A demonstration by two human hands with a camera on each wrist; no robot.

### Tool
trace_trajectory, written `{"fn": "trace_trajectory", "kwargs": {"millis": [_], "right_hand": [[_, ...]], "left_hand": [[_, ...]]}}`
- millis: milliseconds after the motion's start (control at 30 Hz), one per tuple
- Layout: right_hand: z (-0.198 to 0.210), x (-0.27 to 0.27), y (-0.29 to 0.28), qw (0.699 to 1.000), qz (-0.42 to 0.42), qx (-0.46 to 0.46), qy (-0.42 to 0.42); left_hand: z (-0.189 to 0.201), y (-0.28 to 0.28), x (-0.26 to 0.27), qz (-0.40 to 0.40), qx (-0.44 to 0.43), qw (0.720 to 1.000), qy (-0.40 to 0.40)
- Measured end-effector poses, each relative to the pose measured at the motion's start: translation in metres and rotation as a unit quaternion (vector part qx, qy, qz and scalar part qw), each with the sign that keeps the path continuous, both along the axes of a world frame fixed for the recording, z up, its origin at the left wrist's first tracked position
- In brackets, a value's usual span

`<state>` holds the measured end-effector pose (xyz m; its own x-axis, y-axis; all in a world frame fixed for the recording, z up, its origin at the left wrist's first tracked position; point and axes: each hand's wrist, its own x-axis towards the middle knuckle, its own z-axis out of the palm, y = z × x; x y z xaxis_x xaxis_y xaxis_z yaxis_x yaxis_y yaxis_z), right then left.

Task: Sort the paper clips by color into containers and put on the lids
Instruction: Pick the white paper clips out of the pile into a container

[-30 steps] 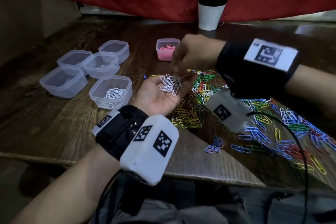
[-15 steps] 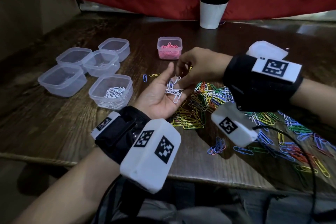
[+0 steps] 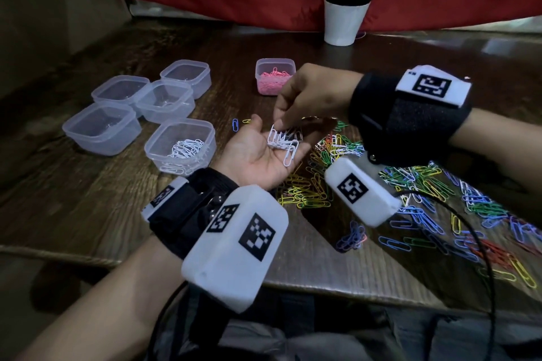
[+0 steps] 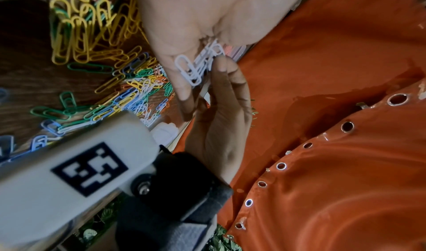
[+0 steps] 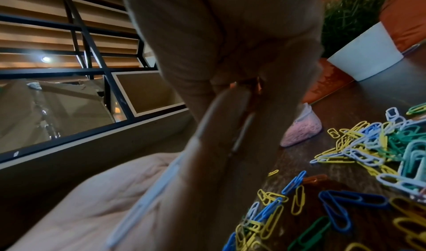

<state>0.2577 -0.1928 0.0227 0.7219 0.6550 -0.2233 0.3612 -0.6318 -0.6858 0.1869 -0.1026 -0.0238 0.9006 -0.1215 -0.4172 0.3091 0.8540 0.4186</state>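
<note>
My left hand lies palm up over the table with a small bunch of white paper clips resting on it, its fingers relaxed. My right hand reaches down from above, and its fingertips pinch at the top of that bunch. The left wrist view shows the same white paper clips between my left hand and the right hand's fingers. A clear container left of my left hand holds white clips. A pink-filled container stands behind my hands. A mixed colored pile spreads to the right.
Several empty clear containers are grouped at the left. A potted plant stands at the back before a red cloth. A single blue clip lies near my left thumb. The table's front edge is close to me.
My right hand has come from above the colored pile down onto the left palm. The left hand has stayed palm up with the white clips.
</note>
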Motion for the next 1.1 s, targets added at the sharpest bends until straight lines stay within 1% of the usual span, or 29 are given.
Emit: {"fn": "trace_trajectory", "kwargs": {"millis": [133, 233, 300, 400, 500, 600, 667, 733, 800, 833, 900, 933, 967, 1000, 1033, 1067, 1100], "right_hand": [[-0.001, -0.002, 0.0, 0.999, 0.008, -0.046, 0.022], [0.002, -0.002, 0.0, 0.997, 0.012, -0.069, -0.017], [0.005, 0.0, -0.001, 0.997, 0.023, -0.075, -0.026], [0.007, 0.003, -0.003, 0.999, 0.021, -0.032, 0.002], [0.007, 0.006, -0.008, 0.999, 0.006, 0.02, 0.03], [0.011, 0.012, -0.011, 0.999, -0.014, 0.04, 0.031], [0.016, 0.021, -0.016, 0.998, -0.047, 0.048, 0.007], [0.021, 0.029, -0.021, 0.997, -0.064, 0.005, -0.03], [0.021, 0.032, -0.025, 0.99, -0.065, -0.09, -0.087], [0.019, 0.032, -0.027, 0.981, -0.065, -0.129, -0.127], [0.012, 0.03, -0.026, 0.966, -0.067, -0.154, -0.196], [0.01, 0.029, -0.025, 0.965, -0.068, -0.146, -0.205], [0.007, 0.029, -0.023, 0.969, -0.068, -0.132, -0.198], [0.006, 0.028, -0.022, 0.975, -0.066, -0.116, -0.179], [0.004, 0.028, -0.019, 0.98, -0.062, -0.102, -0.16], [0.002, 0.027, -0.016, 0.983, -0.051, -0.096, -0.151], [0.001, 0.026, -0.013, 0.983, -0.039, -0.098, -0.152]], "left_hand": [[-0.003, 0.002, -0.001, -0.012, -0.015, 1.0, 0.003], [-0.005, 0.001, -0.004, -0.025, -0.015, 0.999, -0.022], [-0.005, 0.003, -0.005, -0.035, 0.007, 0.999, -0.022], [-0.001, 0.005, -0.008, -0.045, 0.004, 0.999, -0.019], [0.001, 0.007, -0.01, -0.058, -0.013, 0.997, -0.039], [0.0, 0.007, -0.011, -0.052, -0.034, 0.997, -0.042], [-0.003, 0.007, -0.01, -0.044, -0.05, 0.997, -0.041], [-0.006, 0.01, -0.01, -0.055, -0.058, 0.996, -0.048], [-0.007, 0.014, -0.01, -0.055, -0.057, 0.996, -0.047], [-0.006, 0.018, -0.01, -0.047, -0.046, 0.997, -0.038], [0.001, 0.027, -0.011, -0.032, -0.012, 0.999, -0.014], [0.007, 0.035, -0.011, -0.029, -0.005, 1.0, -0.005], [0.015, 0.043, -0.012, -0.027, -0.001, 1.0, -0.003], [0.024, 0.053, -0.013, -0.026, 0.022, 0.999, -0.01], [0.032, 0.064, -0.014, -0.024, 0.071, 0.997, -0.018], [0.04, 0.076, -0.014, -0.025, 0.138, 0.99, -0.025], [0.047, 0.086, -0.013, -0.028, 0.212, 0.977, -0.024]]}}
